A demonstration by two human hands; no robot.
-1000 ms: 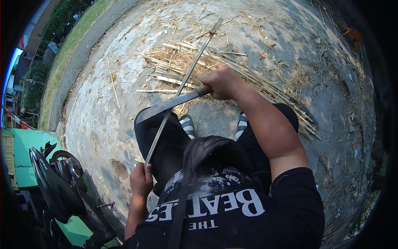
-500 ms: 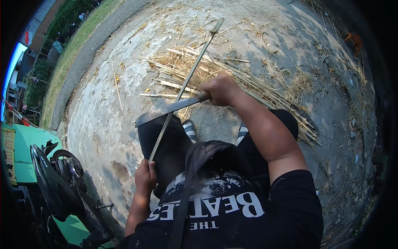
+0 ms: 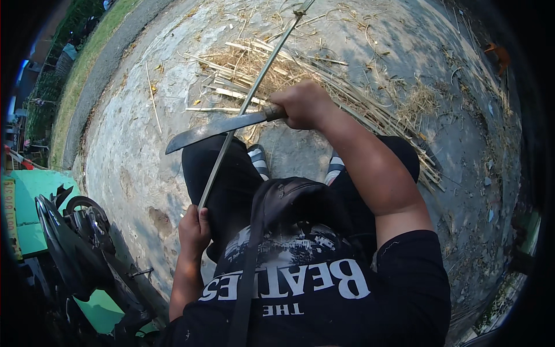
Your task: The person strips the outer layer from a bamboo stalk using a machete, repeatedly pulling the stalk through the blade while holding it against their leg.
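My left hand (image 3: 194, 230) is closed round the lower end of a long, narrow bamboo strip (image 3: 261, 76). The strip slants up and away to the right, with a dark knot or node near its far end. In my right hand (image 3: 305, 104) is the wooden handle of a machete (image 3: 217, 130). Its broad grey blade points left and lies across the strip, above my left knee. The blade's tip curves downward. Whether the edge bites into the strip I cannot tell.
A heap of split bamboo strips and shavings (image 3: 243, 72) lies on the ground past my feet. My sandals (image 3: 259, 161) stand between my bent knees. At the left is a parked motorcycle (image 3: 81, 248) beside a green panel (image 3: 43, 194). A paved strip and grass run along the far left.
The machete and both hands have shifted slightly left in the picture. The strip's far end now reaches the top edge. The whole view has tilted a little.
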